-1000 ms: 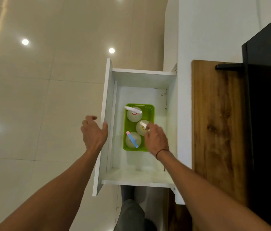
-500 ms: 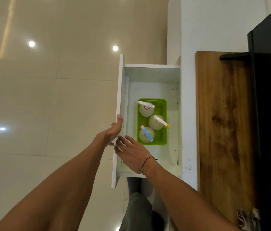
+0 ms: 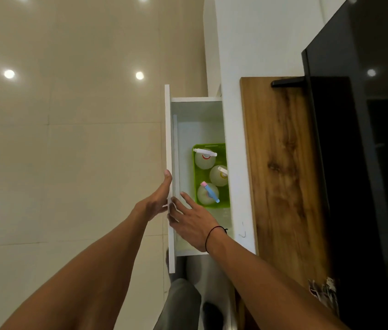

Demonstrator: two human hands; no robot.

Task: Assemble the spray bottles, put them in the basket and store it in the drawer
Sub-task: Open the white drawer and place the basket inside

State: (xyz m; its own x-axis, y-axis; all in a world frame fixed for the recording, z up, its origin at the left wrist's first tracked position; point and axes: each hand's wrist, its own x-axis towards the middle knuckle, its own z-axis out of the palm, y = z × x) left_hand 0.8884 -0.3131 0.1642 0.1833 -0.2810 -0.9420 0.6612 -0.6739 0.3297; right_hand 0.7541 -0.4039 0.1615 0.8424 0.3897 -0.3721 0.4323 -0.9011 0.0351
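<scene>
Bottles first: three pale spray bottles stand upright in the green basket (image 3: 212, 177), seen from above. One with a white sprayer head (image 3: 204, 158) sits at the far end, one with a pink-and-blue head (image 3: 208, 193) at the near end, and a third (image 3: 219, 175) between them on the right, its head partly hidden under the cabinet edge. The basket rests on the floor of the white drawer (image 3: 183, 139), against its right side, and the white cabinet top (image 3: 233, 139) covers the basket's right rim. The drawer stands part-way out.

The left hand (image 3: 158, 198) lies flat against the outer face of the drawer front (image 3: 168, 139), fingers straight, thumb tip at the top edge. The right hand (image 3: 191, 222) hovers over the near part of the drawer, fingers spread and relaxed, holding nothing; its fingertips reach toward the inner side of the front panel, though contact cannot be made out. A dark cord (image 3: 213, 234) circles the right wrist.

Right of the cabinet runs a wooden surface (image 3: 281, 175), then a black glossy panel (image 3: 359, 151). Glossy beige floor tiles (image 3: 69, 139) fill the left, and the person's grey trouser leg (image 3: 183, 303) shows below.
</scene>
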